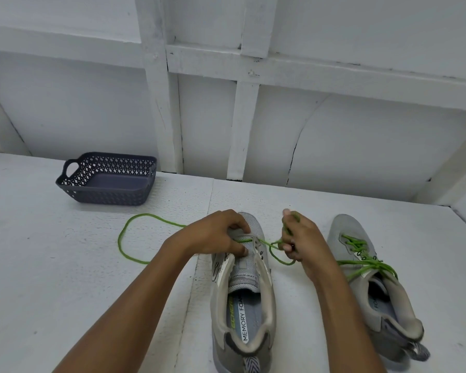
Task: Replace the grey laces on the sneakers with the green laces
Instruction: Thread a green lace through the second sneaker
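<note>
Lacing of the sneaker (242, 286) under the left hand (218, 234), early stage by my reading: only the lowest eyelets carry the green lace (119, 242).

- Left hand: fingers curled over the sneaker's forefoot, thumb and fingertips pinching the eyelet flap by the tongue, steadying it.
- Right hand (303, 242): just right of that sneaker, closed round a bunched length of the lace, which runs taut from its fingers to the eyelet under the left hand.
- Other end of the lace trails in a wide loop on the white table (65, 278), left of the left hand.
- Second sneaker (361, 289): right of the right hand, already threaded and tied with its own green lace (367, 263).

Doing it well, as I judge it: even up the two ends before crossing, pull slack through gently so the flap does not pucker, keep the left hand pinning the shoe, feed the tip straight into the next eyelet.

Dark basket (105, 196): well beyond the left hand, far left. Only its smooth floor shows inside. Grey laces not seen anywhere.
</note>
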Available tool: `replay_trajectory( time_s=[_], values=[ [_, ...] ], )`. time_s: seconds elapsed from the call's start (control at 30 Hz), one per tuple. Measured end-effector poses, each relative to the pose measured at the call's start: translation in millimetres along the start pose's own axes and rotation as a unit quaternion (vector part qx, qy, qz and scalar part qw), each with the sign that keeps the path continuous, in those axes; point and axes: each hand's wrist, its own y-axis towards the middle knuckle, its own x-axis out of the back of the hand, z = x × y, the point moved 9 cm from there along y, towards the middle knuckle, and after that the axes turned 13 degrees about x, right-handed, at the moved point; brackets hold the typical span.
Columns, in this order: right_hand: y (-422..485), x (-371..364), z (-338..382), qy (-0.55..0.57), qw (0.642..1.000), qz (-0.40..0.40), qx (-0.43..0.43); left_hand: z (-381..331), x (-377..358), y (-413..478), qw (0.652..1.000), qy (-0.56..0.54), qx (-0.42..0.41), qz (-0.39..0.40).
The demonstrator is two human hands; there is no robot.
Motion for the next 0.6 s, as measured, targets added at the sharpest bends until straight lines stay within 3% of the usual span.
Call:
replay_trajectory(
  time_s=[0.1,0.17,0.5,0.6],
  values=[
    [3,-18,-4,-0.227,0.970,0.077,0.033,-2,-1,1,1.000,0.010,-0.004,-0.001],
    [5,-29,1,-0.295,0.946,0.122,0.059,-1,1,1,1.000,0.013,-0.006,-0.006],
    [9,-24,7,-0.376,0.909,0.175,0.028,6,1,1,1.000,-0.002,0.015,-0.004],
    [7,-16,5,-0.328,0.926,0.183,0.021,6,3,-1,1.000,-0.009,0.018,-0.010]
  ],
)
